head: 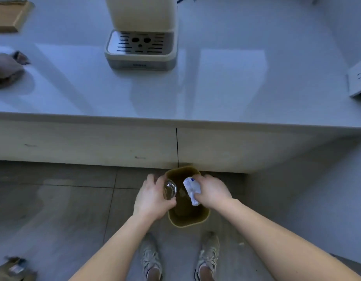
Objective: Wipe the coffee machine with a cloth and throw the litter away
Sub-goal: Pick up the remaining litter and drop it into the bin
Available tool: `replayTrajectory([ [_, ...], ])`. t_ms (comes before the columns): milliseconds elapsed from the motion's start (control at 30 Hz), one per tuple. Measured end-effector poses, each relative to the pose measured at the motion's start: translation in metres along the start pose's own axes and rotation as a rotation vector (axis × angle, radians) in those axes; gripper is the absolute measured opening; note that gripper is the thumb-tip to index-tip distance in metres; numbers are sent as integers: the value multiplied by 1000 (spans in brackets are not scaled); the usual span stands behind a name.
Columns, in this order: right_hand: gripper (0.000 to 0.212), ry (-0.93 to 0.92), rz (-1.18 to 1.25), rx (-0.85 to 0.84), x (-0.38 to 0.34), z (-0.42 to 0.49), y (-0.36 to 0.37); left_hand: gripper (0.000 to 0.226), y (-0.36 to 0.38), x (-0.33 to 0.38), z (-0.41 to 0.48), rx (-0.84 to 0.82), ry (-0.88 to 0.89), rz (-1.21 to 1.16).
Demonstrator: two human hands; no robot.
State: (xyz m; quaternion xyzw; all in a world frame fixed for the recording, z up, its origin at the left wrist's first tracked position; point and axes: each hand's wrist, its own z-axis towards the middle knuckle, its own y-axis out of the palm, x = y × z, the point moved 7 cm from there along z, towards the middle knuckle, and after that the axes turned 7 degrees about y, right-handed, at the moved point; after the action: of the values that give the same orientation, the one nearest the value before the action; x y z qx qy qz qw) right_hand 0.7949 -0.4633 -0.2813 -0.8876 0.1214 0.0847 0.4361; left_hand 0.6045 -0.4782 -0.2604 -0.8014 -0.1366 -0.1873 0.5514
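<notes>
Two shoes (151,258) stand on the tiled floor, just short of a small yellow bin (188,223). Both hands hover over the bin's opening, a little apart. The left hand (153,197) is curled round a clear plastic cup (169,189), and the right hand (213,192) grips a crumpled white wrapper (191,188). Beyond, on the counter (236,88), the coffee machine (141,37) stands with a bunched cloth (7,69) well to its left.
</notes>
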Motion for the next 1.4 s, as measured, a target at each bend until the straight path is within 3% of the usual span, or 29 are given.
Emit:
replayTrajectory([
  [267, 48, 78, 38, -46, 27, 46, 89, 76, 86, -47, 23, -110, -27, 12],
  [867, 58, 91, 5, -21, 52, 141, 199, 61, 225, -89, 79, -285, 197, 239],
  [1067, 55, 29, -17, 68, 61, 161, 212, 74, 250, -85, 85, -271, 310, 288],
  [1167, 64, 25, -11, 100, 62, 162, 213, 85, 255, -82, 84, -263, 326, 318],
  [1400, 71, 31, 91, 86, 67, 163, 207, 80, 253, -90, 80, -225, 303, 328],
])
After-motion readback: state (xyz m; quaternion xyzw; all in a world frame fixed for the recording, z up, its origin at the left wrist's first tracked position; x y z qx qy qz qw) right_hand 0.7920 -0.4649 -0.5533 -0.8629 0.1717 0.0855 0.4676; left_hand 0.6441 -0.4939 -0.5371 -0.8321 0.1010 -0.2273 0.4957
